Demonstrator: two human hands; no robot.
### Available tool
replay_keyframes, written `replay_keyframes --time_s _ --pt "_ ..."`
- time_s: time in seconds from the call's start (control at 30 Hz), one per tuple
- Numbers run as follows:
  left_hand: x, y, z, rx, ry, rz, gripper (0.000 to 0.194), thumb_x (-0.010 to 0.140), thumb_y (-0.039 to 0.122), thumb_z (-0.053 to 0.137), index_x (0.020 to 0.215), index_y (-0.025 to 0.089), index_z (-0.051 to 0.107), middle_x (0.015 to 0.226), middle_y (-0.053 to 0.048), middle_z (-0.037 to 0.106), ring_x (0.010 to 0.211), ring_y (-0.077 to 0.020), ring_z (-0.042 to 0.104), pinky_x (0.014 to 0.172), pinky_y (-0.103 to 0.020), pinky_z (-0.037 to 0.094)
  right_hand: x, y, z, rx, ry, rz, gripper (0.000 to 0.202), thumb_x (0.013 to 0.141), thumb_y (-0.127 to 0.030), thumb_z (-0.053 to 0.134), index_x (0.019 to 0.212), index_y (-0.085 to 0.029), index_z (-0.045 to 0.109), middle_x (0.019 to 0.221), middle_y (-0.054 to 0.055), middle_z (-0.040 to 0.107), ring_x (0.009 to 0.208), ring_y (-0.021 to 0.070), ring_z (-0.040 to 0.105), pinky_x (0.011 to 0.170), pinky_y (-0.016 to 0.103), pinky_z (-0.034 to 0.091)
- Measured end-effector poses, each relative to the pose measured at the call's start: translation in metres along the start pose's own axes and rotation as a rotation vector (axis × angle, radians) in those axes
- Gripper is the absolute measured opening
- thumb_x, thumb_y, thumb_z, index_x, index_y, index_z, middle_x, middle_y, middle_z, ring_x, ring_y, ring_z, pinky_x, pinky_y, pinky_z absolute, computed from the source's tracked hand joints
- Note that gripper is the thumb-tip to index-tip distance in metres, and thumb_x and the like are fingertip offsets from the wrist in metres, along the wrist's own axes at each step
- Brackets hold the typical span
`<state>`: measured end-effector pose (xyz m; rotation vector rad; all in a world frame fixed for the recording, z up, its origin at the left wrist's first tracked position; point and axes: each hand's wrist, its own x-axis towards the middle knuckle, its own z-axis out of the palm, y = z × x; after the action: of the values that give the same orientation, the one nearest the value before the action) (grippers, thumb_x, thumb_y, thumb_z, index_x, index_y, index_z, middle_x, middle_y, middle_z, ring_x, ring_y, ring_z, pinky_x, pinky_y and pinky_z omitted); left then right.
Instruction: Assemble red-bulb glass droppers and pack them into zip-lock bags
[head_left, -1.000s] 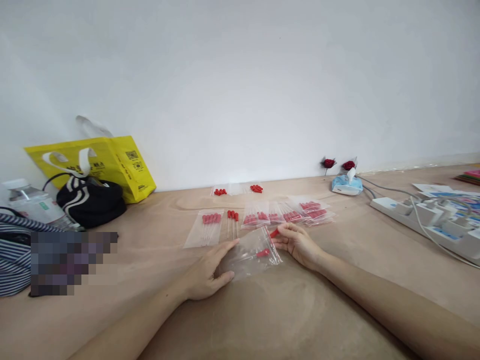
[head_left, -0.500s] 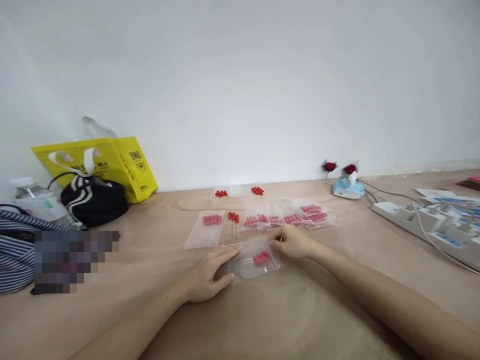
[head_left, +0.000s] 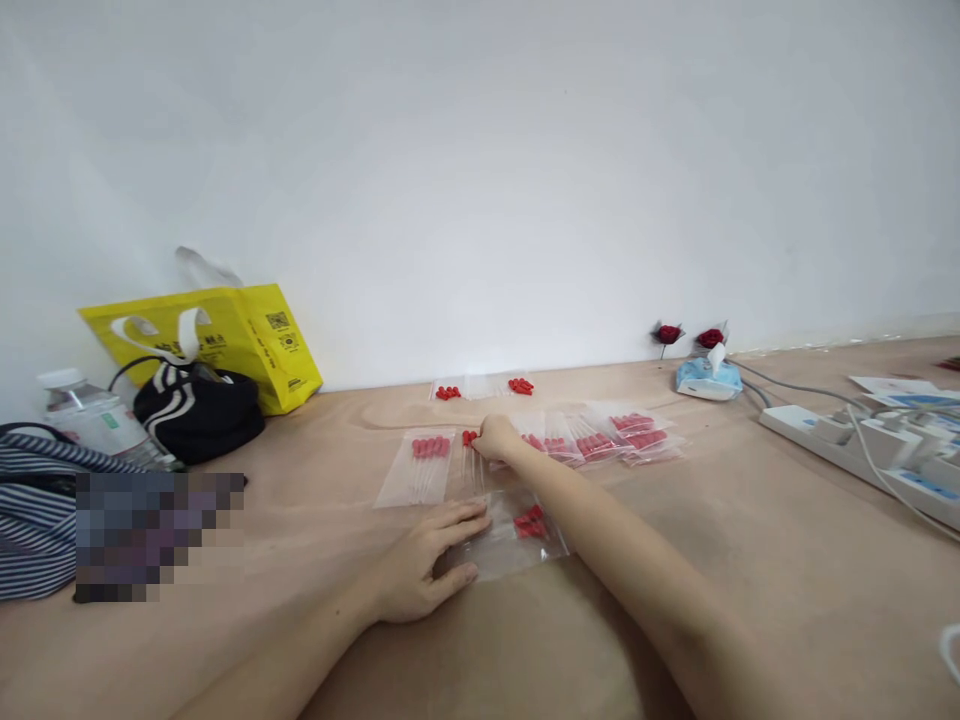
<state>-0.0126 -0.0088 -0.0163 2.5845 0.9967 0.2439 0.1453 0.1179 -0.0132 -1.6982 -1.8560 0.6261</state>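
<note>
A clear zip bag (head_left: 491,560) lies flat on the table, with several red-headed thin sticks (head_left: 531,521) partly inside it. My left hand (head_left: 420,565) rests on the bag's left side, fingers stretched out and thumb apart. Beyond the bag, my right hand (head_left: 499,440) is closed, its fingertips at the heads of a few loose red-headed sticks (head_left: 469,440); it seems to pinch one, though the fingers are partly hidden. Left of these, a filled bag (head_left: 397,475) holds a row of the same sticks.
Overlapping filled bags (head_left: 637,435) lie right of my right hand. Red pieces (head_left: 448,393) sit by the wall. A yellow bag (head_left: 281,350), black pouch (head_left: 199,415) and bottle (head_left: 97,415) stand left. Tissues (head_left: 709,380) and a power strip (head_left: 847,450) are on the right.
My right hand has left the zip bag's right edge and moved up and left to the loose red-headed sticks. My left hand stays on the bag. The view has shifted slightly.
</note>
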Motion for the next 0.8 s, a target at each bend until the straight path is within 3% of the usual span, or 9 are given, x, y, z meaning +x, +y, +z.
replay_keyframes --time_s 0.1,0.23,0.33,0.43,0.57,0.67,0.8 --pt "-0.001 0.0 -0.001 -0.003 0.0 0.01 0.046 0.082 0.031 0.046 0.127 0.028 0.038 0.137 -0.002 0.034 0.124 -0.024 0.03 0.101 -0.044 0.026 0.005 0.002 0.003 0.067 0.009 0.05 0.008 0.056 -0.008 0.059 0.051 -0.014 0.059 0.063 0.013 0.065 0.07 0.0247 0.062 0.053 0.025 0.041" --pt "0.0 0.002 -0.003 0.004 -0.009 0.007 0.046 0.082 0.031 0.046 0.127 0.027 0.039 0.137 -0.003 0.034 0.124 -0.0236 0.031 0.101 -0.043 0.026 0.004 0.005 -0.005 0.248 0.034 0.087 0.007 0.057 -0.011 0.058 0.051 -0.014 0.055 0.048 0.006 0.058 0.052 0.019 0.059 0.046 0.024 0.041" --pt "0.0 0.001 -0.002 -0.003 0.0 0.012 0.045 0.082 0.032 0.046 0.126 0.028 0.039 0.136 -0.003 0.035 0.124 -0.024 0.031 0.101 -0.044 0.027 -0.008 0.014 -0.021 0.435 0.137 0.075 0.006 0.066 -0.016 0.05 0.069 -0.014 0.055 0.051 0.0 0.055 0.043 0.0113 0.053 0.041 0.02 0.04" --pt "-0.001 -0.003 0.001 -0.008 0.015 0.024 0.045 0.082 0.032 0.046 0.126 0.029 0.04 0.136 -0.002 0.036 0.124 -0.024 0.031 0.101 -0.043 0.027 -0.033 0.037 -0.042 0.593 0.307 0.048 0.02 0.076 -0.026 0.04 0.092 -0.017 0.046 0.066 -0.003 0.053 0.042 0.0069 0.05 0.04 0.019 0.041" --pt "0.001 -0.006 0.002 -0.008 0.019 0.028 0.045 0.082 0.032 0.046 0.126 0.03 0.039 0.136 -0.001 0.035 0.124 -0.0239 0.03 0.101 -0.043 0.026 -0.075 0.083 -0.065 0.789 0.497 -0.029 0.028 0.072 -0.04 0.047 0.091 -0.021 0.04 0.061 -0.008 0.044 0.038 0.0059 0.044 0.036 0.019 0.038" --pt "0.002 -0.004 0.001 -0.01 0.001 0.02 0.045 0.081 0.031 0.046 0.126 0.03 0.04 0.136 -0.001 0.035 0.124 -0.0241 0.03 0.101 -0.043 0.027 -0.095 0.107 -0.069 0.898 0.555 -0.082 0.033 0.067 -0.042 0.056 0.088 -0.021 0.041 0.056 -0.009 0.043 0.038 0.0071 0.045 0.036 0.019 0.038" --pt "0.002 -0.004 0.001 -0.008 0.02 0.025 0.044 0.081 0.03 0.046 0.125 0.03 0.04 0.136 -0.001 0.036 0.123 -0.0237 0.031 0.1 -0.043 0.027 -0.102 0.11 -0.06 0.914 0.526 -0.043 0.033 0.067 -0.04 0.057 0.087 -0.022 0.04 0.056 -0.008 0.047 0.041 0.0091 0.048 0.038 0.022 0.042"
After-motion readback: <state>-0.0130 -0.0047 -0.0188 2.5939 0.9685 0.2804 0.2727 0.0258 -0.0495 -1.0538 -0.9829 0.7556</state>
